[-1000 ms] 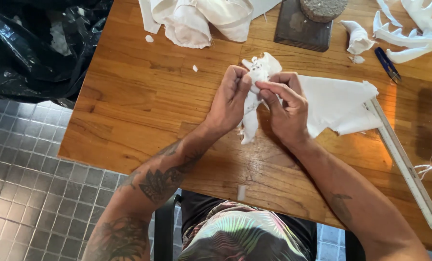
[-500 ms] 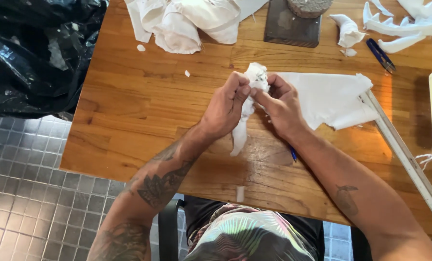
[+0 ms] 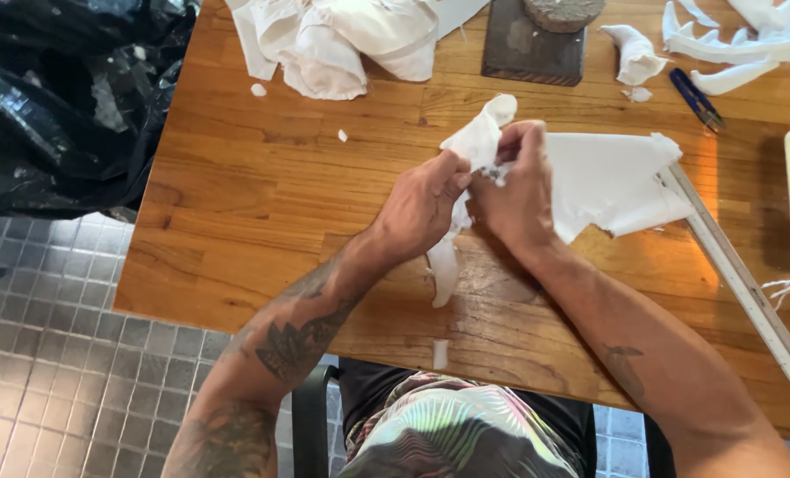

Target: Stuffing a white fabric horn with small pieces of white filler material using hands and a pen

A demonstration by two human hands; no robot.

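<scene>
My left hand [image 3: 423, 205] and my right hand [image 3: 517, 190] meet over the wooden table [image 3: 262, 204], both pinching a crumpled strip of white paper-like material [image 3: 476, 142]. Its top sticks up above my fingers and a tail [image 3: 444, 270] hangs down to the table below my left hand. A flat white sheet [image 3: 612, 177] lies just right of my right hand, partly under it.
A long pale ruler [image 3: 740, 283] runs diagonally at the right. A blue pen [image 3: 696, 99], white scraps [image 3: 731, 53], a dark block [image 3: 532, 44] and a crumpled white pile [image 3: 324, 44] lie at the back. A black plastic bag [image 3: 59, 97] sits left of the table over grey tiled floor.
Both hands have stayed together on the white strip while working it; the strip's top now stands a bit higher above the fingers. The view has shifted slightly.
</scene>
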